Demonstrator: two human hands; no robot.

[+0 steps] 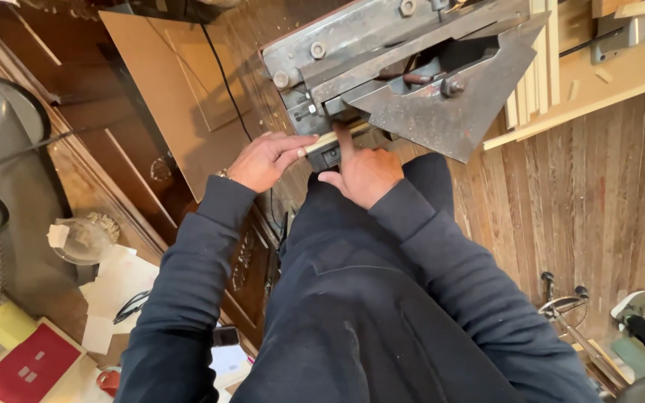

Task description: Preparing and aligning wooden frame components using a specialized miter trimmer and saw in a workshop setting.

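Note:
A grey metal cutting machine with a worn triangular guard plate stands in front of me. A thin pale wooden strip lies along its near edge. My left hand pinches the left end of the strip with fingers and thumb. My right hand presses on the strip with the index finger stretched up toward the machine's opening, the other fingers curled. Both arms wear dark blue sleeves, and dark trousers fill the lower middle of the view.
A brown board and a black cable lie left of the machine. Wooden strips are stacked at the right. A cluttered dark wood cabinet with a glass dish and papers is at left. Plank floor at right.

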